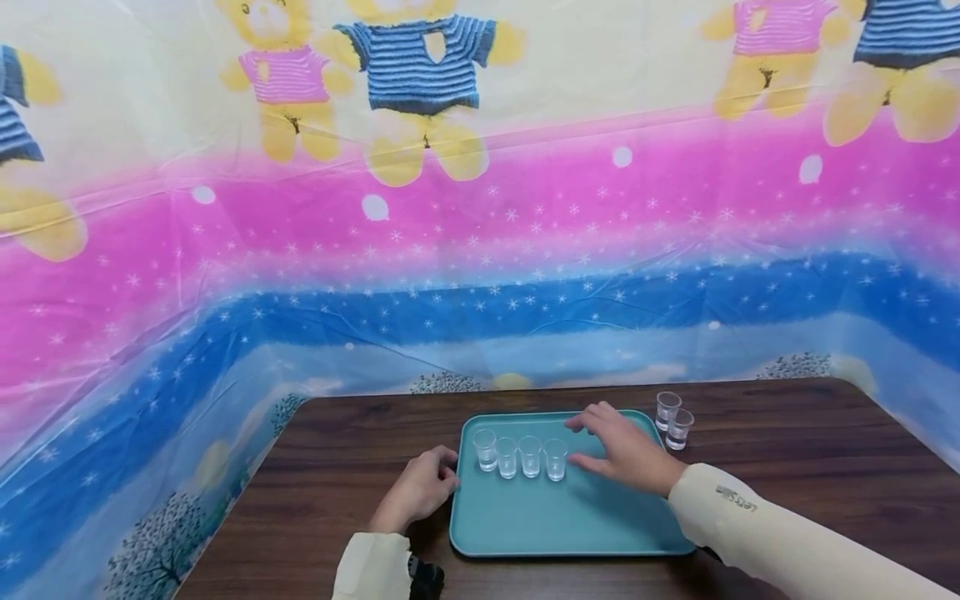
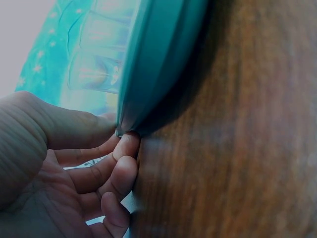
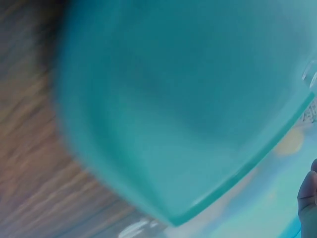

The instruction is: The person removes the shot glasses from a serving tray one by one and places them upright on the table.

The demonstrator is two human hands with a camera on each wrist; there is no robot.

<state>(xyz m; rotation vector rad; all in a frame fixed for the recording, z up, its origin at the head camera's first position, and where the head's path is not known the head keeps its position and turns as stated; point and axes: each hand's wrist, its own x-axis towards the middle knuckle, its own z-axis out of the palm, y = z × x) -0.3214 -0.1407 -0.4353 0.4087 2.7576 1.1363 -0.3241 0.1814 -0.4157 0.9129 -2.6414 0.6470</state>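
Tray: a teal tray [image 1: 570, 525] is laid flat on the wooden table [image 1: 322, 475], its long sides running left to right.
Row of glasses: four small clear glasses [image 1: 530, 457] are stood upright in the tray's far left part; the leftmost is set slightly farther back than its neighbours.
Left hand: the tray's left rim is pinched by the left hand [image 1: 422, 487], the thumb laid at the rim and a fingertip below it, as seen from the left wrist.
Right hand: the right hand [image 1: 626, 450] is held over the tray with thumb and fingers spread wide, just beside the rightmost glass of the row; whether that glass is touched cannot be told.
Pair of glasses: two similar glasses [image 1: 679, 430] are placed close together on the table, just outside the tray's far right corner.
Sleeves: both forearms are covered by cream sleeves [image 1: 787, 521].
Backdrop: the table is bordered by a printed cloth [image 1: 450, 317] bearing bears and snowflakes.
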